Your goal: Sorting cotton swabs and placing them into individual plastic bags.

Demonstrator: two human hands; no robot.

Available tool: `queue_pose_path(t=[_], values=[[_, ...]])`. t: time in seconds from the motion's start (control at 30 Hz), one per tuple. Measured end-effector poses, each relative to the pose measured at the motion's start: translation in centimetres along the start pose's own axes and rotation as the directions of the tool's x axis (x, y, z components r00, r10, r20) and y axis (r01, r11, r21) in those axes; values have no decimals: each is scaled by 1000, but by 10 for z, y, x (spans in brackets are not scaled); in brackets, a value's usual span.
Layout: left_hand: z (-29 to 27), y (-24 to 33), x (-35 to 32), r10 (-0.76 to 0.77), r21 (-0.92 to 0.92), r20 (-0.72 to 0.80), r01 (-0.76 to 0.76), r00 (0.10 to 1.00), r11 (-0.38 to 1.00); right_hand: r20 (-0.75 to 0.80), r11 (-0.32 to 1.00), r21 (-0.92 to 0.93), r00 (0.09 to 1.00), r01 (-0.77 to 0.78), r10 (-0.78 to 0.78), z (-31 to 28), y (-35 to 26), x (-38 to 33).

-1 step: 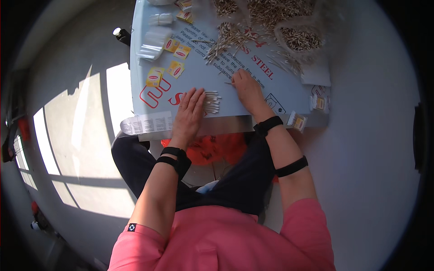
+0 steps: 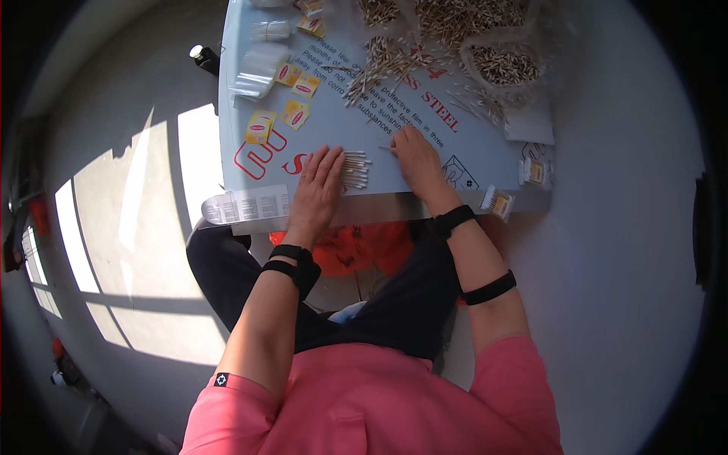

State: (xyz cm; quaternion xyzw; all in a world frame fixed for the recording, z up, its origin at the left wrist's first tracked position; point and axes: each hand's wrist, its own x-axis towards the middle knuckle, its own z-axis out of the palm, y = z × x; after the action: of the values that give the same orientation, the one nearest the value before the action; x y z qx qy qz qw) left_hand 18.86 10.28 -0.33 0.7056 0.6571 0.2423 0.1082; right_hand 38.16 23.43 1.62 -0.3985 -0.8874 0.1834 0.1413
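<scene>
Flat on the table lies my left hand (image 2: 318, 182), its fingers stretched out over the left ends of a small row of cotton swabs (image 2: 355, 170). The white tips of these swabs stick out to the right of the fingers. A short distance to the right, my right hand (image 2: 417, 161) is closed in a pinch, low over the tabletop. A single cotton swab (image 2: 384, 147) pokes out leftward from its fingertips; the rest of it is hidden by the hand. Farther back is a loose heap of cotton swabs (image 2: 379, 68).
Clear plastic bags (image 2: 500, 64) full of swabs stand at the back right. Yellow cards (image 2: 296, 114) and a stack of clear pouches (image 2: 260, 72) lie at the left. Two filled packs (image 2: 498, 203) sit near the right edge. The metal table edge (image 2: 379, 206) runs before my lap.
My right hand has shifted slightly toward me and to the right, with the swab still at its fingertips. My left hand has barely moved.
</scene>
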Motion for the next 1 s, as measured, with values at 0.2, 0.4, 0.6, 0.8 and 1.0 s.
queue_pose_path(t=[0.2, 0.4, 0.6, 0.8, 1.0], values=[[-4, 3, 0, -1, -1, 15, 1, 1000, 1000, 150, 970, 231, 988, -82, 47, -3, -76, -86], [-3, -3, -2, -6, 3, -4, 6, 1000, 1000, -206, 958, 266, 965, -103, 161, -3, -59, -9], [0, 7, 5, 1, -42, 9, -1, 1000, 999, -83, 987, 128, 991, -96, 107, 6, 0, 40], [-7, 0, -1, -11, -8, 18, 11, 1000, 1000, 67, 939, 304, 987, -158, 145, -1, -63, -55], [0, 0, 1, -15, 6, 19, 14, 1000, 1000, -356, 933, 324, 893, -159, 276, 13, -64, -25]])
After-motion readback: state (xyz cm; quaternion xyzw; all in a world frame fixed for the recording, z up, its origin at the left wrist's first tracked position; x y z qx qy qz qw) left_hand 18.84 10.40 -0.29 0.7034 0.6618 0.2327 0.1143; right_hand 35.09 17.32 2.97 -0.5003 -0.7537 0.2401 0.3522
